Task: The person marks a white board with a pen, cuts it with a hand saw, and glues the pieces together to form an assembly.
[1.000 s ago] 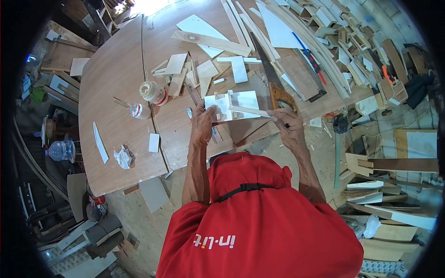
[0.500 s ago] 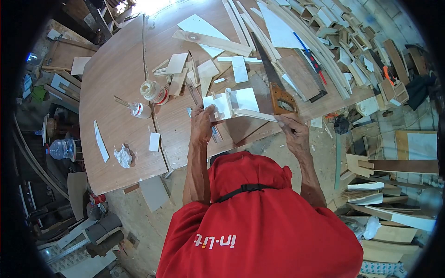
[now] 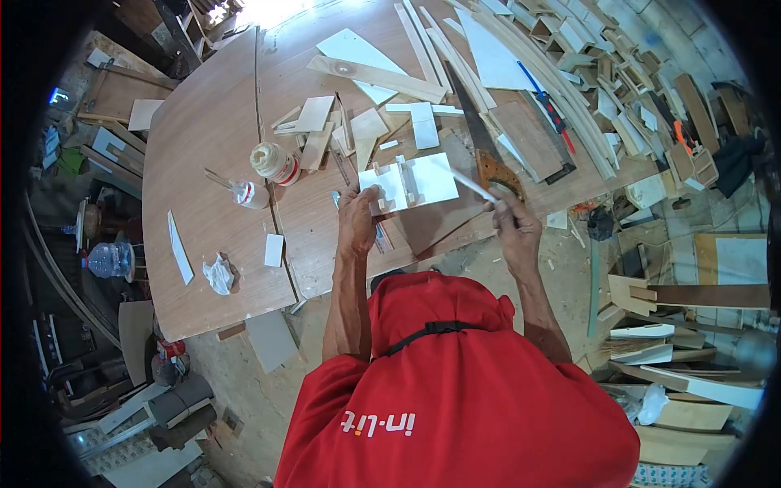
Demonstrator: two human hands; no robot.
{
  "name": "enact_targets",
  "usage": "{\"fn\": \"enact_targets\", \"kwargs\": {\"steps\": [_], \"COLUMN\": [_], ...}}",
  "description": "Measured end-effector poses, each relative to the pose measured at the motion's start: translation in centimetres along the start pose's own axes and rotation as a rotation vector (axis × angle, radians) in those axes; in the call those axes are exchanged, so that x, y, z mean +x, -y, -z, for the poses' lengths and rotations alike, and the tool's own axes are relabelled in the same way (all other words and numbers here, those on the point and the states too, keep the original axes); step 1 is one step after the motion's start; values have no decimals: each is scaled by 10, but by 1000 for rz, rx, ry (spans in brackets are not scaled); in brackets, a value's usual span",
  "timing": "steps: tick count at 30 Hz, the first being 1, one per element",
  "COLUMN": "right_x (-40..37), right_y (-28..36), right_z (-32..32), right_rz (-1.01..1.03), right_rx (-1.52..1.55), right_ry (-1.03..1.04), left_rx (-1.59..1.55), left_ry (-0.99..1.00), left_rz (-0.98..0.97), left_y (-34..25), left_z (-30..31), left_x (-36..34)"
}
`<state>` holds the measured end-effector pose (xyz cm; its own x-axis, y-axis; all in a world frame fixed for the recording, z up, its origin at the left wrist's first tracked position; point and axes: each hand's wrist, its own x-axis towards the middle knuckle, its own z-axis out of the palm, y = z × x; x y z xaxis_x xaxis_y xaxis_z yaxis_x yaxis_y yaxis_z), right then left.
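Observation:
My left hand [image 3: 358, 215] grips the left end of a white board [image 3: 431, 179] that has narrow wooden strips fixed across its top face. The thumb lies on the board's upper side. In my right hand [image 3: 515, 221] is a thin wooden strip [image 3: 472, 185], pinched at its near end and angled up and left past the board's right end. A handsaw [image 3: 495, 173] with a wooden handle lies on the table just beyond my right hand. Under the board, a blue-and-red item is partly hidden beside my left wrist.
The brown table [image 3: 207, 122] carries an opened glue jar [image 3: 277, 164], a bottle with brushes [image 3: 248, 194], crumpled white paper [image 3: 218, 274] and a small white tile [image 3: 274, 250]. Wood offcuts [image 3: 316, 114] lie beyond the board. A blue-and-red tool [image 3: 549, 110] rests near long strips at right.
My right hand has swung the wooden strip away from the board, so its far end now points up and away. My left hand still holds the board in nearly the same place.

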<state>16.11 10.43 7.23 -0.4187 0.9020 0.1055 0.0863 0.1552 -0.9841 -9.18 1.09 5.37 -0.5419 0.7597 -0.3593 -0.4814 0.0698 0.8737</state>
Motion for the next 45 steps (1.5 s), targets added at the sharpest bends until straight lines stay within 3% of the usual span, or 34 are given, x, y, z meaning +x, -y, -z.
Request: {"fn": "enact_targets", "kwargs": {"steps": [2,8,9,15,17,24,25,29,33,45], "right_x": [5,25,29,33,33,33,33,23,7,-13], "right_y": [-4,3,-2,-27,-29,-19,-15,-8,-10,-3], "right_z": [5,-39,-41,-54,-55,-53,-51,-25,-20,-32], "right_rz": [-325,-417,-455,-364,-362,-398,-382,-228,-264,-344], "right_rx": [371,498,579,597,605,543,507,228,263,473], "right_ry": [-17,-256,-194,-90,-93,-224,-300,-243,-161,-27], "left_rx": [-55,-95,-94,-152,-206,-201,-208,-239,-368,-330], "left_ry": [0,63,63,-3,65,113,65,-117,-158,-147], "left_rz": [8,49,50,59,80,108,99,94,105,108], "left_y": [0,-1,1,8,8,14,14,0,5,-7], "left_z": [0,-13,-14,-18,-13,-9,-10,-19,-11,-12], "left_x": [0,-12,-13,-18,-19,-14,-13,-17,-8,-13]}}
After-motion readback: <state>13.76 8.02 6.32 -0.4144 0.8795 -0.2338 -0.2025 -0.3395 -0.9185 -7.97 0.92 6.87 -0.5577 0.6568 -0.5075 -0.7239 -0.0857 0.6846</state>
